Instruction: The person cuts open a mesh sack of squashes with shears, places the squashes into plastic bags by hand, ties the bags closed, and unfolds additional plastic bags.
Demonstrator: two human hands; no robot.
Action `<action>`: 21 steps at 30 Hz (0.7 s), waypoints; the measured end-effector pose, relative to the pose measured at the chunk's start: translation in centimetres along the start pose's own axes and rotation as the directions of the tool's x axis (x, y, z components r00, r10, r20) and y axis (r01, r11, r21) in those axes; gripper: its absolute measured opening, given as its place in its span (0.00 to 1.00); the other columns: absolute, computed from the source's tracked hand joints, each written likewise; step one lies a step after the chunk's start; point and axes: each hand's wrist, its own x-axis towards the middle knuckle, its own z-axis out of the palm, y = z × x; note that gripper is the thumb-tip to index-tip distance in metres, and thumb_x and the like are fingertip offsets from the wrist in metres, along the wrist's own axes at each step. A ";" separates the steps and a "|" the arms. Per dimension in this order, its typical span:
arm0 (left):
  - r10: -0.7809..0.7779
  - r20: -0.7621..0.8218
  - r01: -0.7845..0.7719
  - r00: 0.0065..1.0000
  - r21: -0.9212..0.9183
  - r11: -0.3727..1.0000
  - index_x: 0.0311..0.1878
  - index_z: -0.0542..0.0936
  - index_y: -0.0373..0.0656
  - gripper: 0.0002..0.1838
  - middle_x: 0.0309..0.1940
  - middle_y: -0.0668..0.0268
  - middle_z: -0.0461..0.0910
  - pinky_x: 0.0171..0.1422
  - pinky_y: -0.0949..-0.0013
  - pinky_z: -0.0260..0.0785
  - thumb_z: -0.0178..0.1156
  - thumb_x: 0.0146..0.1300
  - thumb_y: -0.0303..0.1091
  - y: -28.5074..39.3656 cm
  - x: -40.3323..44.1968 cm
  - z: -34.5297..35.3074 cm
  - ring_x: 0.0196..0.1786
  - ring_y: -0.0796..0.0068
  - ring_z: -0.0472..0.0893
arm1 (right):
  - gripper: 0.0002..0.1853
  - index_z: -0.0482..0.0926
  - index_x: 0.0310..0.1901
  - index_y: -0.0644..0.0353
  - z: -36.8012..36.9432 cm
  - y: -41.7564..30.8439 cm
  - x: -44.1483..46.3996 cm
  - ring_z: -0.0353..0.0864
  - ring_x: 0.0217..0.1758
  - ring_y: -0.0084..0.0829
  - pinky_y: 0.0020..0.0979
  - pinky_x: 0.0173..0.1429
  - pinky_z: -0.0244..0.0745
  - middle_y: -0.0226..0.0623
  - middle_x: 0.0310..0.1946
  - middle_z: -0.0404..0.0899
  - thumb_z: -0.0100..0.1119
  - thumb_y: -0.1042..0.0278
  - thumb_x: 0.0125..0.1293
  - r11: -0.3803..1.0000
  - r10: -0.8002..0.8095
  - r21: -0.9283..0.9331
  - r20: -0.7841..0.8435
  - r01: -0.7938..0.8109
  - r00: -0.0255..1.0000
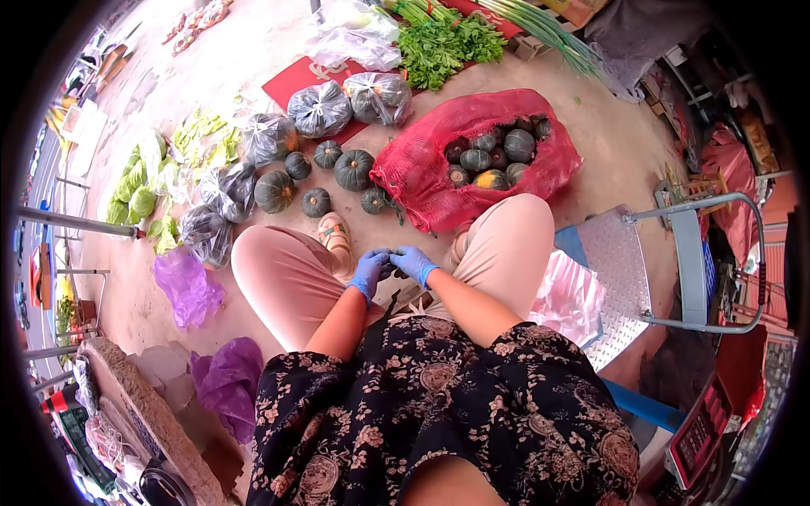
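My left hand and my right hand, both in blue gloves with dark fingertips, meet between my knees. Their fingers are curled in and close together; whatever they may hold is too small and dark to make out. Just beyond them, several dark green pumpkins sit loose on the floor. To the right of these lies a red mesh sack, its mouth open on more pumpkins. Behind and left of the loose ones stand tied plastic bags of pumpkins.
Leafy greens and long scallions lie at the back on red board. Lettuce is at left, with purple bags nearer me. A metal platform cart stands at right, a red scale at lower right.
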 end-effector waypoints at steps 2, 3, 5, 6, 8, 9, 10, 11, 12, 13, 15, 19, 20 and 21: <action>0.011 0.010 -0.011 1.000 -0.010 1.000 0.34 0.72 0.45 0.03 0.17 0.78 0.63 0.19 0.83 0.50 0.49 0.61 0.30 -0.2 0.2 -0.5 0.17 0.88 0.60 | 0.14 0.77 0.39 0.60 0.3 -0.5 0.0 0.75 0.22 0.23 0.24 0.26 0.70 0.33 0.27 0.79 0.51 0.58 0.60 1.000 -0.006 0.000 0.019 0.006 1.000; 0.011 0.007 -0.011 1.000 -0.012 1.000 0.34 0.72 0.45 0.03 0.17 0.78 0.63 0.19 0.83 0.50 0.49 0.61 0.30 -0.3 0.3 -0.4 0.17 0.88 0.60 | 0.14 0.77 0.38 0.60 0.2 -0.3 0.2 0.76 0.23 0.23 0.24 0.26 0.70 0.33 0.28 0.78 0.51 0.58 0.61 1.000 -0.011 -0.010 0.031 0.012 0.999; 0.001 0.010 0.000 1.000 -0.015 1.000 0.33 0.72 0.46 0.03 0.17 0.79 0.63 0.19 0.83 0.49 0.48 0.61 0.30 -0.4 0.5 -0.5 0.17 0.88 0.60 | 0.14 0.76 0.37 0.61 0.1 0.1 0.4 0.76 0.24 0.23 0.23 0.26 0.70 0.33 0.27 0.78 0.51 0.58 0.61 1.000 -0.019 -0.023 0.036 0.019 0.999; -0.004 0.012 0.004 1.000 -0.017 1.000 0.33 0.72 0.46 0.03 0.17 0.79 0.63 0.19 0.83 0.49 0.48 0.61 0.30 -0.4 0.6 -0.5 0.17 0.88 0.60 | 0.14 0.76 0.37 0.61 0.1 0.1 0.4 0.76 0.23 0.23 0.23 0.26 0.70 0.33 0.27 0.78 0.51 0.58 0.61 0.999 -0.021 -0.027 0.030 0.022 0.999; -0.017 0.051 0.018 0.999 -0.007 1.000 0.33 0.72 0.46 0.04 0.16 0.79 0.63 0.19 0.83 0.49 0.48 0.61 0.30 -0.3 0.8 -0.8 0.16 0.88 0.60 | 0.14 0.76 0.36 0.61 0.0 0.0 0.4 0.76 0.23 0.22 0.23 0.26 0.70 0.33 0.27 0.78 0.51 0.58 0.61 0.999 -0.027 -0.047 0.026 0.028 0.999; -0.025 0.069 0.025 0.997 -0.004 1.000 0.32 0.72 0.46 0.04 0.16 0.79 0.62 0.19 0.83 0.49 0.48 0.61 0.30 0.0 0.6 -0.5 0.16 0.88 0.59 | 0.14 0.76 0.36 0.61 0.0 0.0 0.4 0.75 0.23 0.22 0.23 0.26 0.70 0.33 0.27 0.78 0.51 0.58 0.61 0.998 -0.030 -0.049 0.020 0.031 0.999; -0.025 0.031 0.025 0.999 0.009 1.000 0.31 0.71 0.47 0.04 0.15 0.79 0.61 0.18 0.82 0.48 0.48 0.61 0.31 0.0 0.4 -0.2 0.15 0.88 0.58 | 0.14 0.76 0.36 0.61 0.0 0.1 0.5 0.75 0.23 0.22 0.23 0.26 0.70 0.33 0.27 0.78 0.51 0.58 0.61 0.998 -0.034 -0.052 0.017 0.034 0.999; -0.018 0.042 0.017 0.999 0.008 1.000 0.30 0.71 0.47 0.05 0.15 0.79 0.61 0.18 0.82 0.48 0.47 0.61 0.31 0.1 0.2 0.1 0.15 0.88 0.58 | 0.14 0.76 0.36 0.61 0.0 0.2 0.6 0.75 0.23 0.22 0.23 0.26 0.70 0.33 0.26 0.78 0.51 0.58 0.61 0.998 -0.036 -0.055 0.016 0.036 0.999; -0.010 0.051 0.009 0.999 0.007 1.000 0.30 0.71 0.47 0.05 0.15 0.79 0.61 0.18 0.82 0.47 0.47 0.61 0.31 0.2 0.0 0.1 0.15 0.88 0.58 | 0.14 0.76 0.37 0.61 -0.1 0.2 0.6 0.75 0.23 0.22 0.23 0.26 0.70 0.33 0.26 0.78 0.51 0.58 0.61 0.998 -0.018 -0.060 0.019 0.019 1.000; 0.001 0.059 -0.002 0.998 0.007 1.000 0.30 0.71 0.46 0.05 0.15 0.79 0.60 0.18 0.82 0.47 0.47 0.61 0.31 0.3 0.0 0.1 0.15 0.88 0.58 | 0.13 0.76 0.37 0.61 -0.1 0.1 0.5 0.75 0.23 0.22 0.23 0.26 0.70 0.33 0.26 0.78 0.51 0.58 0.61 0.999 -0.021 -0.049 0.015 0.021 1.000; 0.001 0.077 -0.001 0.997 0.005 1.000 0.29 0.70 0.46 0.05 0.15 0.78 0.60 0.18 0.82 0.46 0.47 0.61 0.31 0.1 0.6 -0.2 0.15 0.88 0.57 | 0.13 0.76 0.37 0.61 -0.3 0.1 0.3 0.76 0.23 0.22 0.23 0.26 0.70 0.32 0.26 0.78 0.51 0.59 0.61 0.999 -0.028 -0.029 0.005 0.028 1.000; 0.001 0.077 -0.001 0.997 0.002 1.000 0.30 0.71 0.46 0.05 0.15 0.78 0.61 0.18 0.82 0.47 0.47 0.61 0.31 0.2 0.0 0.3 0.16 0.88 0.58 | 0.13 0.76 0.37 0.60 -0.4 0.2 -0.2 0.75 0.23 0.22 0.23 0.26 0.70 0.33 0.27 0.78 0.51 0.59 0.61 0.998 -0.024 -0.052 -0.008 0.024 1.000; 0.002 0.071 -0.002 0.997 0.004 1.000 0.30 0.71 0.46 0.05 0.15 0.78 0.61 0.18 0.82 0.47 0.47 0.61 0.31 0.2 -0.1 0.4 0.15 0.88 0.58 | 0.13 0.77 0.36 0.61 -0.3 0.2 -0.3 0.75 0.23 0.23 0.24 0.26 0.70 0.33 0.26 0.78 0.51 0.60 0.61 0.999 -0.031 -0.035 -0.014 0.031 0.999; 0.000 0.062 0.000 0.998 0.006 1.000 0.31 0.71 0.46 0.05 0.16 0.78 0.62 0.18 0.82 0.48 0.47 0.61 0.30 0.0 -0.1 0.3 0.16 0.88 0.58 | 0.13 0.77 0.36 0.62 -0.2 0.4 -0.2 0.75 0.22 0.23 0.24 0.26 0.71 0.34 0.25 0.78 0.52 0.60 0.60 0.999 -0.039 -0.019 -0.022 0.039 0.999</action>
